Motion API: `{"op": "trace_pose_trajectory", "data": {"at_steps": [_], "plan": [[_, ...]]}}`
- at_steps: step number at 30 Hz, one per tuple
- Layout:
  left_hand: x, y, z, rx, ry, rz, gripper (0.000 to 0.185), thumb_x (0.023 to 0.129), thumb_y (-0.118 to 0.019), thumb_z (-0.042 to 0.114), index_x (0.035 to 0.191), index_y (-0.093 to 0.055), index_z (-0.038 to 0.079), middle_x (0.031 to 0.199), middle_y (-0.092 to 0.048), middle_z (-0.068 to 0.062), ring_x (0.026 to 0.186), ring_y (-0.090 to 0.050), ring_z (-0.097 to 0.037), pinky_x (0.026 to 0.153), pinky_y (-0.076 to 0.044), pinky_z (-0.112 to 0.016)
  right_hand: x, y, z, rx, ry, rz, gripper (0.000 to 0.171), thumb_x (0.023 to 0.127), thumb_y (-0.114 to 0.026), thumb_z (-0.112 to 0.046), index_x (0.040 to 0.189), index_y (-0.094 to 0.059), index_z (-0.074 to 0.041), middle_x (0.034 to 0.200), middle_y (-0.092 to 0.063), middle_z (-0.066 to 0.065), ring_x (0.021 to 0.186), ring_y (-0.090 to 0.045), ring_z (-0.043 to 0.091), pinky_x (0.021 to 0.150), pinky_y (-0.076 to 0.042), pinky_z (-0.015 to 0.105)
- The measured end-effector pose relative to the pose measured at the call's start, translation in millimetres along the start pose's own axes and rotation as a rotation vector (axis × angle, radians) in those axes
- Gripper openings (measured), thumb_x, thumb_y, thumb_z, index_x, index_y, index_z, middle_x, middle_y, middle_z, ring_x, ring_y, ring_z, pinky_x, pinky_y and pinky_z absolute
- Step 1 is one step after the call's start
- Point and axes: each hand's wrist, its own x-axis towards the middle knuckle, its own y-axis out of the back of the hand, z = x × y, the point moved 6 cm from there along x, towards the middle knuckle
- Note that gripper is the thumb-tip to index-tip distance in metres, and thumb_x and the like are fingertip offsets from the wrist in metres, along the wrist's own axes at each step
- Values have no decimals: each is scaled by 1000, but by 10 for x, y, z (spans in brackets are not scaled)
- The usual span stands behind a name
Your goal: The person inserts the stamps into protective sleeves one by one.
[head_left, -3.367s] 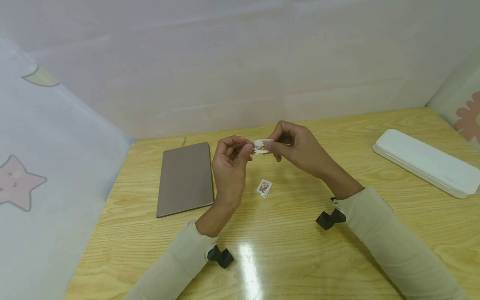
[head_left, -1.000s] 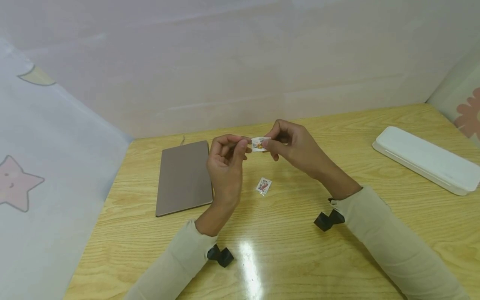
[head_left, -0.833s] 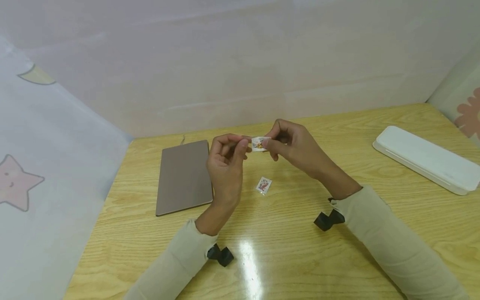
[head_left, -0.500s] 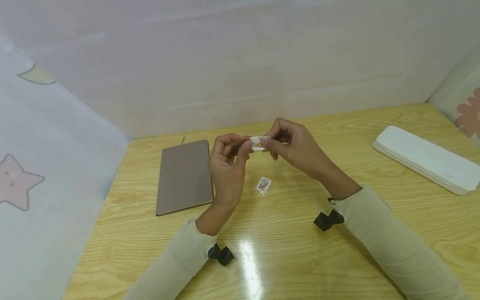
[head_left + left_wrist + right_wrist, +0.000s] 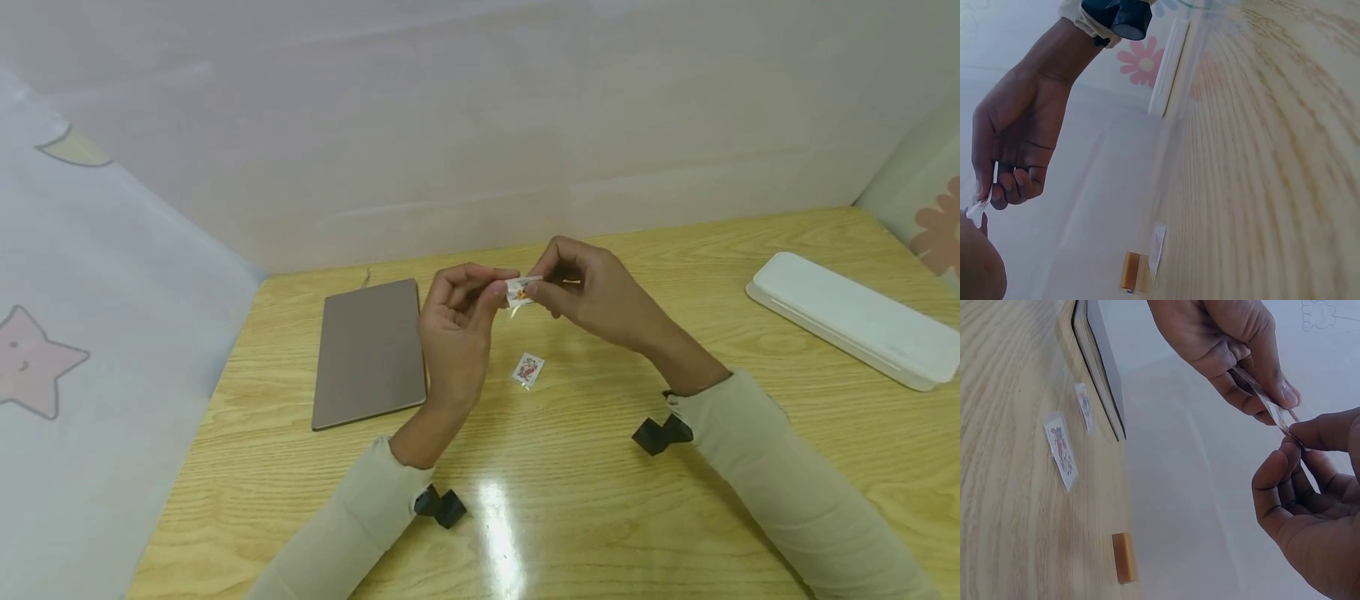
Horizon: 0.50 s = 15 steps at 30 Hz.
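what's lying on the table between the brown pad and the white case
A small sticker packet lies on the table between the brown pad and the white case, below the raised hands; head view.

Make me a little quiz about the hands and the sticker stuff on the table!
1. True or false: both hands pinch the same small sticker packet above the table.
2. Where does the second sticker packet lie? A) on the brown pad B) flat on the table below the hands C) on the white case
3. Fill in: the white case lies on the person's ______ side.

Key:
1. True: the left hand and the right hand each pinch one end of it.
2. B; it lies apart from the brown pad.
3. right
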Motion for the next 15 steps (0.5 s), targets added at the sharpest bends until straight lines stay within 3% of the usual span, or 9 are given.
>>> {"op": "trace_pose_trajectory", "data": {"at_steps": [8, 15], "plan": [[21, -33, -3, -20, 41, -71, 22, 88, -54, -11, 109, -49, -13, 106, -57, -32, 97, -55, -44, 79, -50, -33, -2, 70, 26, -36, -24, 36, 12, 92, -59, -16, 92, -55, -4, 90, -61, 9, 74, -56, 26, 62, -49, 35], [29, -43, -5, -1, 72, -99, 24, 87, -55, -12, 110, -49, -14, 111, -55, -30, 102, -54, -44, 88, -47, -42, -23, 122, -36, -77, -28, 33, 10, 92, -59, -15, 91, -55, -6, 89, -62, 8, 74, -58, 20, 62, -49, 33]]}}
